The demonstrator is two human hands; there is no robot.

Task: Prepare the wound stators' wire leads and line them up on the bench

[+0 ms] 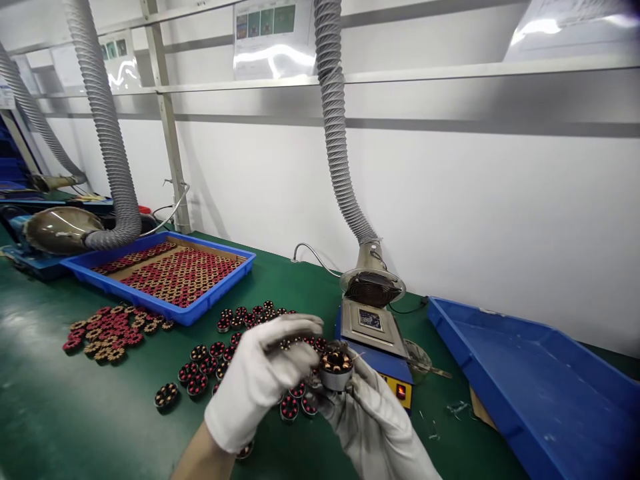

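White gloves with dark, soiled fingertips cover both hands. My right hand (pixel 373 410) grips a round metal-rimmed coil part (pixel 336 368), its copper windings facing up. Just left of that part is my left hand (pixel 270 367), fingers curved and apart from the thumb; whether its fingertips touch the part cannot be made out. Several similar coil parts (pixel 197 384) with dark rims and red or copper windings lie on the green table (pixel 125 427) around and behind my left hand. Some of them are hidden by the gloves.
A blue tray (pixel 200 308) of red and tan rings is at the left, with loose rings (pixel 107 333) before it. A blue and yellow heating unit (pixel 375 333) stands beneath an extraction hose (pixel 335 120). Another blue tray (pixel 540 387) is at the right.
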